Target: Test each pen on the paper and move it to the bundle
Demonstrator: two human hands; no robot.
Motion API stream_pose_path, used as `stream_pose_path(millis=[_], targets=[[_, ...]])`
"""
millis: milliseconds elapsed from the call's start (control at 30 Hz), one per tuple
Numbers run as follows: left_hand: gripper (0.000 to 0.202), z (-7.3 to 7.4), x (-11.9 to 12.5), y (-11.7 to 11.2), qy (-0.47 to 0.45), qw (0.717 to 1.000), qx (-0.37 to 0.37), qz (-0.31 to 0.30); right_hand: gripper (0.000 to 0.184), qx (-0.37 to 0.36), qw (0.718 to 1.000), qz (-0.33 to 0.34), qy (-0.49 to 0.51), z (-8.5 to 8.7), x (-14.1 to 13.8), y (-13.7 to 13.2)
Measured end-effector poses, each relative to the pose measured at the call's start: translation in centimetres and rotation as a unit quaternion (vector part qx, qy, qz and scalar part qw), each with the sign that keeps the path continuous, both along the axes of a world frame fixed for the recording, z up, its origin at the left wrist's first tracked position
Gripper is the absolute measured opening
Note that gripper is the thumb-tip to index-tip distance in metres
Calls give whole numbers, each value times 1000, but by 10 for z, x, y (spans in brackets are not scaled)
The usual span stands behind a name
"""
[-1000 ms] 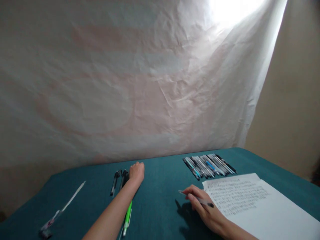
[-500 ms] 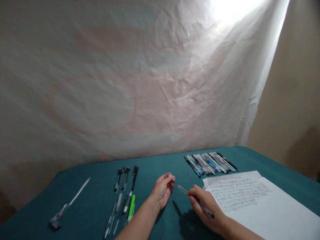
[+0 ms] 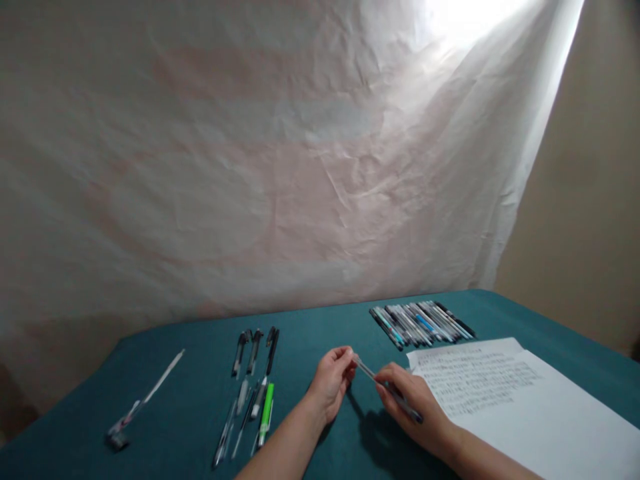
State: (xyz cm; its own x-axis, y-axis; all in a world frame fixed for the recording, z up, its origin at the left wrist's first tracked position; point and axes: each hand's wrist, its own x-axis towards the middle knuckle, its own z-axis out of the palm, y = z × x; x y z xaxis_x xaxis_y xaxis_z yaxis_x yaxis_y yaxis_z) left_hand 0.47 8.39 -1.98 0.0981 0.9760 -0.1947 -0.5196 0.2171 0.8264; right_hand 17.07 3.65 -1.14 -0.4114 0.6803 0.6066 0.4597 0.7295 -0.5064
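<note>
My right hand (image 3: 410, 407) grips a thin clear pen (image 3: 387, 389) above the teal table (image 3: 310, 333), the pen slanting up to the left. The fingers of my left hand (image 3: 333, 383) pinch the pen's upper left end. Both hands meet near the table's middle front. Just right of them lies a white sheet (image 3: 510, 407) covered in handwriting. Left of my left forearm, several pens lie scattered, among them a green one (image 3: 266, 405) and three black ones (image 3: 255, 350).
A tight row of several pens (image 3: 423, 323) lies at the table's back right. A long white stick-like item with a dark end (image 3: 143, 403) lies at the left. A crumpled white sheet hangs behind the table.
My left hand left the black pens at the left, swung right and took hold of the end of the pen in my right hand. The right hand lifted the pen slightly.
</note>
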Motion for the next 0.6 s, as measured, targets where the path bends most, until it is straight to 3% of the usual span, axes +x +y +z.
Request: stream_pose_path(millis=[400,600], targets=[[15,-3,3,-5,5,1000,23,-12,27,-3,998,20,-66,1,-2,-1],[19,-1,8,-10,17,999,39,-1,29,39,992,12,-118,-4,-5,0]])
